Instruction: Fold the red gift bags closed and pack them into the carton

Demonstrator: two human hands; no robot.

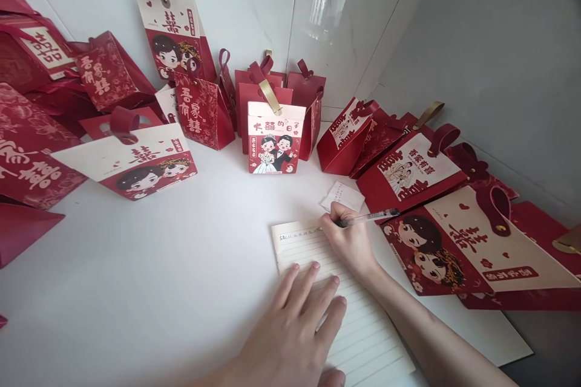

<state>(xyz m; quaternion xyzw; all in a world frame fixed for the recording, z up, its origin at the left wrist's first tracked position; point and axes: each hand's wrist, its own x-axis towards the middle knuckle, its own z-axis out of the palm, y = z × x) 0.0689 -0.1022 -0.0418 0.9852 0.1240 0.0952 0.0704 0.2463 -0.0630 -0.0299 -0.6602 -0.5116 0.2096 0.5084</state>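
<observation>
A lined sheet of paper [363,338] lies on the white table [158,266], with a line of writing along its top. My right hand [349,242] is closed round a pen [370,216], whose tip touches the paper's top line. My left hand [295,326] lies flat on the paper with its fingers spread, holding nothing. A small white note [344,196] sits just beyond the pen hand.
Several red and cream gift bags ring the table: an upright one with a cartoon couple [275,142] at the back, one lying on its side [131,166] at the left, several flat ones [472,248] at the right. A white wall [476,42] stands behind.
</observation>
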